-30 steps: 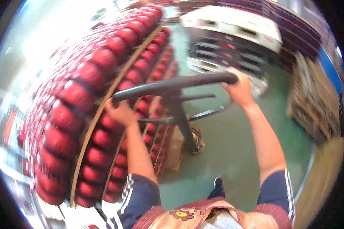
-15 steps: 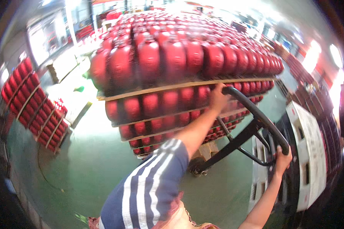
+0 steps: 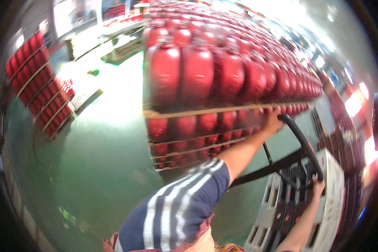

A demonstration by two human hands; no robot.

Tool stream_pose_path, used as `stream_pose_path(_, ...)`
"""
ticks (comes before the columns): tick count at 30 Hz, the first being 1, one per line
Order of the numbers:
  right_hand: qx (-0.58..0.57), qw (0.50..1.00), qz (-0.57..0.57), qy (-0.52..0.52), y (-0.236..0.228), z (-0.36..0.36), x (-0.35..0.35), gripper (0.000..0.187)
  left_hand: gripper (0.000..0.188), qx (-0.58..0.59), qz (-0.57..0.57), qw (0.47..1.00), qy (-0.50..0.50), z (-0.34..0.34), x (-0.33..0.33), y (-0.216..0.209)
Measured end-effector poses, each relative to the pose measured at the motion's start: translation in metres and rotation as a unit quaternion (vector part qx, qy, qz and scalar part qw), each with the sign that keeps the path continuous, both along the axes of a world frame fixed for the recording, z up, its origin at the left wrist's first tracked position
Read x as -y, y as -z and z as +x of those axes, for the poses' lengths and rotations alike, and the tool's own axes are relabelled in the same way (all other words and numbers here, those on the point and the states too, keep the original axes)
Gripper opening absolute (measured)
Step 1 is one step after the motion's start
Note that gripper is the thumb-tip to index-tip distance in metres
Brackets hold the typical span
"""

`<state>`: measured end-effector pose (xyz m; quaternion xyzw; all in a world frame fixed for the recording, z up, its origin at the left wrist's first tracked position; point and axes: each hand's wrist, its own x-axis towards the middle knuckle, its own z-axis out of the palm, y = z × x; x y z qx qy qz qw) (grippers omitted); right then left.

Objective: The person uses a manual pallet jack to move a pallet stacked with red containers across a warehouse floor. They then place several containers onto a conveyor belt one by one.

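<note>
In front of me stands a tall load of red bottle-shaped cylinders (image 3: 197, 73), stacked in layers with thin wooden boards (image 3: 189, 112) between them. A black looped handle (image 3: 300, 136), like that of a pallet jack, rises beside the load. My left hand (image 3: 274, 120) is closed at the handle's upper left end, close to the cylinders, its fingers partly hidden. Lower down on the right, my right hand (image 3: 318, 185) is wrapped round the other end of the loop. The handle's shaft (image 3: 266, 166) slants down left behind my left arm. Its base is hidden there.
To the right lie white pallets (image 3: 334, 197) with dark slats, close by my right forearm. Another stack of red cylinders (image 3: 40, 84) stands far left. A low wooden platform (image 3: 124, 50) is at the back. Green floor (image 3: 96, 168) stretches left of the load; a green scrap (image 3: 67, 215) lies on it.
The load and the handle have shifted right in view, and the load's left end looms larger. Both hands stay on the handle and sit lower. More of the floor and the white pallets shows.
</note>
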<state>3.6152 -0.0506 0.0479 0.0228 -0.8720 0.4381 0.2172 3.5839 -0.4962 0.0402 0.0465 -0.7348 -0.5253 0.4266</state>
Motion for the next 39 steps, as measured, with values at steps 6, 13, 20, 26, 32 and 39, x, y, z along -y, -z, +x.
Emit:
stream_pose_path(6,0.041,0.995,-0.038,-0.087,-0.003,-0.076,0.085,0.012,0.026,0.031,0.018,0.999,0.030,-0.056,0.074,0.017)
stream_pose_path(13,0.036,0.984,-0.029,-0.170,-0.021,-0.128,0.071,0.016,0.025,-0.012,0.084,0.996,0.006,-0.074,0.038,0.017)
stream_pose_path(20,0.039,0.979,-0.004,-0.198,-0.009,-0.206,0.050,0.012,0.017,0.032,0.074,0.993,-0.083,-0.090,0.013,0.024)
stream_pose_path(26,0.016,0.976,0.017,-0.217,-0.003,-0.204,0.036,0.015,0.040,0.058,0.081,0.990,-0.101,-0.094,0.009,0.050)
stream_pose_path(32,-0.014,0.965,-0.030,-0.260,0.017,-0.242,0.030,0.007,0.028,0.014,0.038,0.989,-0.142,-0.100,-0.003,0.057)
stream_pose_path(39,0.070,0.985,0.001,-0.160,0.021,-0.297,0.018,0.011,0.019,-0.040,0.088,0.992,-0.079,-0.083,-0.038,0.049)
